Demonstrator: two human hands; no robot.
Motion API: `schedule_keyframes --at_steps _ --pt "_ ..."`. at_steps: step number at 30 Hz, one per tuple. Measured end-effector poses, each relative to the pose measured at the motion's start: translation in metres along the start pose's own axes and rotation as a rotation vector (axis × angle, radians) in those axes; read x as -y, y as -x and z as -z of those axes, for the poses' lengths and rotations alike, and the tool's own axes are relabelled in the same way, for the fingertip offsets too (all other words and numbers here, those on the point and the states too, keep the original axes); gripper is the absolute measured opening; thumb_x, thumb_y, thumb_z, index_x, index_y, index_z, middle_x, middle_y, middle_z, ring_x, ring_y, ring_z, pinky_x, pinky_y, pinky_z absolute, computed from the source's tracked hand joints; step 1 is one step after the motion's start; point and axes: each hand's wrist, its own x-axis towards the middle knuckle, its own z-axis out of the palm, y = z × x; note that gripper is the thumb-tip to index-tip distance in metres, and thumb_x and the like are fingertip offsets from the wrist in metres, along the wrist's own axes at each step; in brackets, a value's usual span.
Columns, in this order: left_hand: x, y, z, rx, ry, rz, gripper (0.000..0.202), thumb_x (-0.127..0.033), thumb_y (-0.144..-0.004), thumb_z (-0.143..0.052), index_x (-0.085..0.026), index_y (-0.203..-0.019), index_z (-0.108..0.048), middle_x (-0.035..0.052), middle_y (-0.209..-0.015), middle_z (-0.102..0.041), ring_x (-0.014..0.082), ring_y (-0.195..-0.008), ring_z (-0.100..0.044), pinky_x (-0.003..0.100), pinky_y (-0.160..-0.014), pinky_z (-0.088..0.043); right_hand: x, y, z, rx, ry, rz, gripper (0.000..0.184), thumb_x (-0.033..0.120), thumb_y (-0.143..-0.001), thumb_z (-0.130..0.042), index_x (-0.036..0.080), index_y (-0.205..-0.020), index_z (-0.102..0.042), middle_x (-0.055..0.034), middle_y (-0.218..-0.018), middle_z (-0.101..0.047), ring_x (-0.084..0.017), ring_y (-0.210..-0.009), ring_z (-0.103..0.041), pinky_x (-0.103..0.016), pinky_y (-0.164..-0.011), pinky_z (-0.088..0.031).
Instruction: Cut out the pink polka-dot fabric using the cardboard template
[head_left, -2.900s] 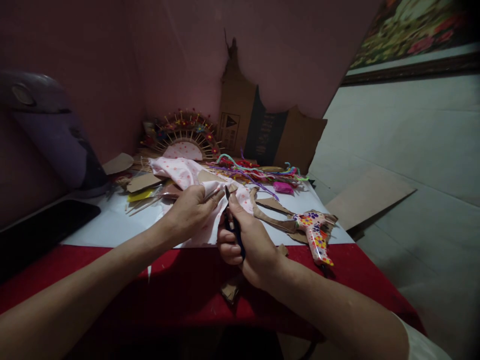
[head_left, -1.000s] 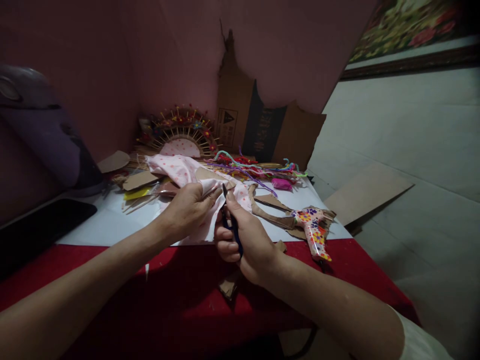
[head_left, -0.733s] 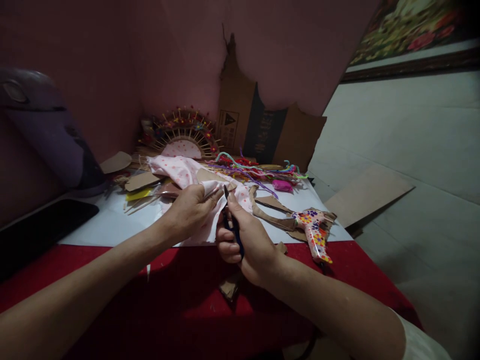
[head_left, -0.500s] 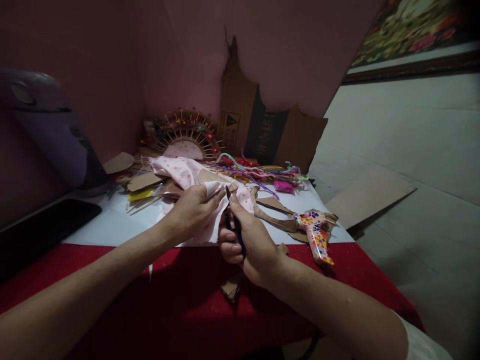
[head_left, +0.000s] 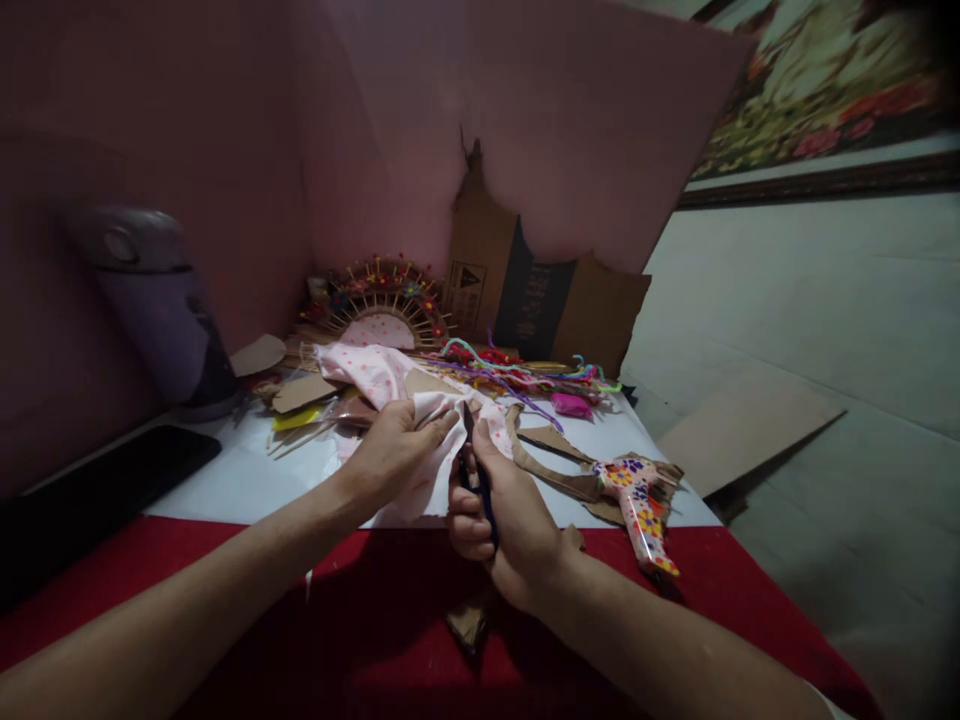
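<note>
My left hand pinches a piece of pale pink cloth with red dots, bunching it near the middle of the table. My right hand is closed round dark-handled scissors, whose blades point up and away at the cloth. The blades meet the cloth just right of my left fingertips; how far apart they are is hard to see. A flat tan cardboard piece lies against the cloth behind my left hand. Right of my right hand sits a flower-patterned glue gun on cardboard scraps.
A purple bottle and a black phone stand and lie at the left. Behind are a fan-shaped stick craft, coloured pipe cleaners, a pink packet and torn cardboard. A cardboard scrap lies on red cloth.
The view has tilted up and turned slightly left, so everything sits lower in the picture. Both hands keep their hold on cloth and scissors, almost in the same place.
</note>
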Motion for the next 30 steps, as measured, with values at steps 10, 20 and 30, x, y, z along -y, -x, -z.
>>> schedule_keyframes --at_steps 10,20,30 --pt "0.0059 -0.0001 0.0032 0.005 0.232 0.071 0.026 -0.039 -0.068 -0.068 -0.015 -0.068 -0.060 -0.0027 -0.050 -0.057 0.0086 -0.042 -0.048 0.018 -0.039 -0.034 0.0009 -0.0061 0.0000 -0.003 -0.054 -0.020 0.049 0.065 -0.080 -0.045 0.019 -0.064 -0.040 0.0100 -0.042 -0.033 0.000 -0.029 -0.019 -0.013 -0.033 -0.007" --pt "-0.0027 0.0000 0.0082 -0.118 0.391 0.073 0.029 -0.024 -0.057 -0.078 -0.013 -0.078 -0.061 -0.0006 -0.060 -0.064 0.0103 -0.049 -0.055 0.020 -0.046 -0.045 0.0007 -0.0051 -0.0010 0.018 -0.042 0.016 0.049 0.065 -0.080 -0.046 0.019 -0.064 -0.038 0.0097 -0.043 -0.032 0.000 -0.029 -0.018 -0.013 -0.033 -0.007" --pt "0.0010 0.0001 0.0082 -0.058 0.479 0.013 0.029 -0.021 -0.058 -0.077 -0.013 -0.080 -0.059 -0.0017 -0.058 -0.062 0.0086 -0.043 -0.052 0.019 -0.043 -0.043 0.0018 -0.0034 -0.0031 -0.015 -0.040 0.071 0.049 0.065 -0.077 -0.050 0.017 -0.069 -0.048 0.0100 -0.042 -0.032 0.000 -0.030 -0.017 -0.013 -0.033 -0.007"
